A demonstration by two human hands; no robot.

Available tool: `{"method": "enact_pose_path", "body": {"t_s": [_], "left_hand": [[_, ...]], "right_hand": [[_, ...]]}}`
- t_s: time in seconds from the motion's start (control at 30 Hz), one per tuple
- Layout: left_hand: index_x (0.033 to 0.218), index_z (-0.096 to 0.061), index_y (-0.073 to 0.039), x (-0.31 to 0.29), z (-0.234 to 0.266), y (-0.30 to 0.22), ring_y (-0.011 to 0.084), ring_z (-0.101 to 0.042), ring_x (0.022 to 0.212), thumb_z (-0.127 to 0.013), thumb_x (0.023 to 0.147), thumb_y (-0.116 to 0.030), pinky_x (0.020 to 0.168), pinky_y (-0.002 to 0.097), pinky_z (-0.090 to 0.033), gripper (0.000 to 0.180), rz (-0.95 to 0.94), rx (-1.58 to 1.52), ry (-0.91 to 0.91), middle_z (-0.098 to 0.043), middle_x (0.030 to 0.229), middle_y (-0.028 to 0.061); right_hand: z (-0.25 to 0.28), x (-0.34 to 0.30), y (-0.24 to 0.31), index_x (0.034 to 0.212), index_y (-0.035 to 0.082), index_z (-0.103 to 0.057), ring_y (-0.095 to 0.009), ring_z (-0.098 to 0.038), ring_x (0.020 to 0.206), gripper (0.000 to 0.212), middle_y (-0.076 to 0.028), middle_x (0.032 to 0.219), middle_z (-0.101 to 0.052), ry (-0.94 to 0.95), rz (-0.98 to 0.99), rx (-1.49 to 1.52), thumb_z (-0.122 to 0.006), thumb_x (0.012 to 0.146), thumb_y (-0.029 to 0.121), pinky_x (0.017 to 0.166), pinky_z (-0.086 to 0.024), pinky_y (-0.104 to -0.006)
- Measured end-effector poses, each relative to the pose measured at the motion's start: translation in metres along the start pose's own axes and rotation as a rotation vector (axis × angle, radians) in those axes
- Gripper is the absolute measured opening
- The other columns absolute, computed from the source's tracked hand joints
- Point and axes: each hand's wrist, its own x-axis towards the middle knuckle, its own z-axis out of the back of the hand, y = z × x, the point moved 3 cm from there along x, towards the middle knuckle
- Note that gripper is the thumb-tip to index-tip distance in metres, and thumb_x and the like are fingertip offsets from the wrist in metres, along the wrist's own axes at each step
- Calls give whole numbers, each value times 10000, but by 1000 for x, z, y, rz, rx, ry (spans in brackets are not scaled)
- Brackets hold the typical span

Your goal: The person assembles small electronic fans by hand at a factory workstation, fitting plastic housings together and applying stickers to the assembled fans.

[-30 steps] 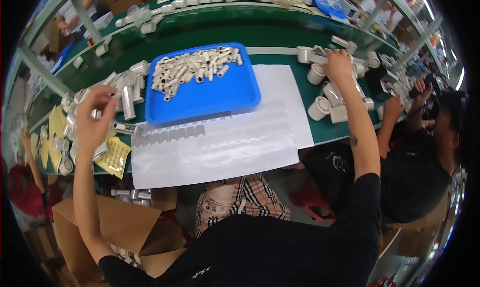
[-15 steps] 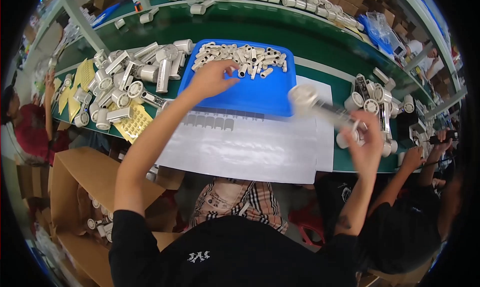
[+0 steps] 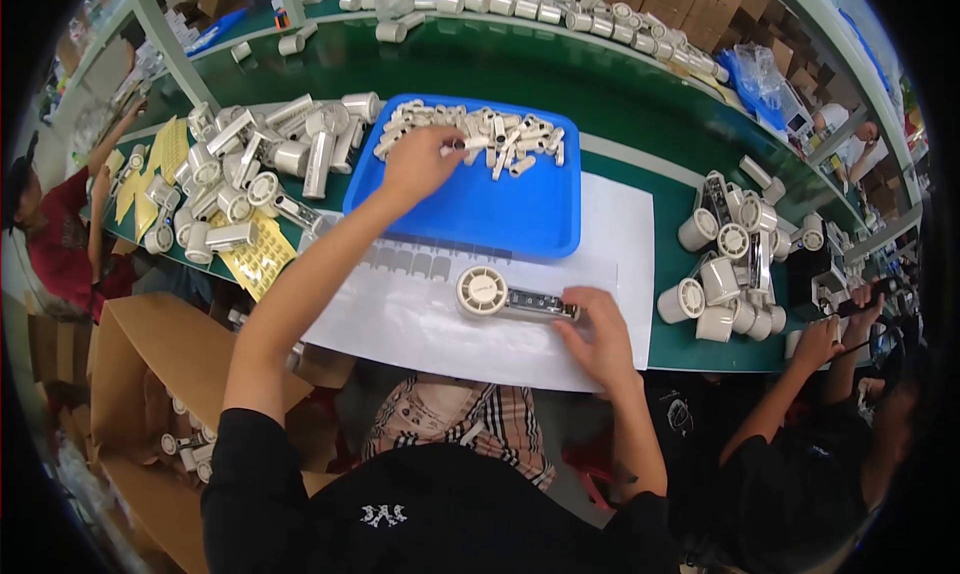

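Note:
My right hand grips the handle end of a white handheld fan over the white sheet. The fan has a round vented head, and dark electronics show along its open handle. Over the blue tray, my left hand has its fingertips closed on a small white oblong plastic part. Many similar small parts lie heaped along the tray's far side.
Piles of white fans lie on the left and right of the green table, the left ones beside yellow sticker sheets. An open cardboard box stands at lower left. A co-worker's hands are at right.
My right hand has brought the fan leftward and nearer, from the right pile to the white sheet. My left hand, open above the parts before, now pinches one. The whole view has shifted slightly.

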Motion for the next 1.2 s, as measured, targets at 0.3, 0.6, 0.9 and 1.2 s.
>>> {"method": "enact_pose_path", "body": {"t_s": [0.3,0.6,0.9,1.2], "left_hand": [[1053,-682,-67,-75,42,-126,236,-644,798,-704,816,-134,705,333,-508,247,-461,-330,351,-686,919,87],[1125,-623,-77,-88,33,-133,244,-627,910,-787,737,-219,801,342,-492,444,-289,-526,424,-670,972,88],[1080,-603,-64,-113,5,-106,289,-551,1034,-780,698,-237,859,393,-459,455,-406,-329,440,-615,1074,95],[979,-639,-109,-125,-23,-93,272,-585,937,-759,674,-107,788,367,-483,328,-206,-279,353,-638,944,50]], "right_hand": [[35,49,42,1101,-13,-600,-269,-608,939,361,-150,1029,-624,-203,151,153,-716,760,7,826,-480,-323],[4,19,28,1201,-32,-536,-155,-609,822,303,-109,979,-626,-46,-527,1484,-579,931,100,759,-514,-291],[41,1,112,1027,-103,-656,-244,-650,802,272,-205,1006,-629,594,-217,1830,-684,841,93,736,-503,-302],[7,16,32,1058,20,-674,-234,-591,769,279,-108,907,-588,-40,-73,44,-682,780,0,650,-472,-302]]}}
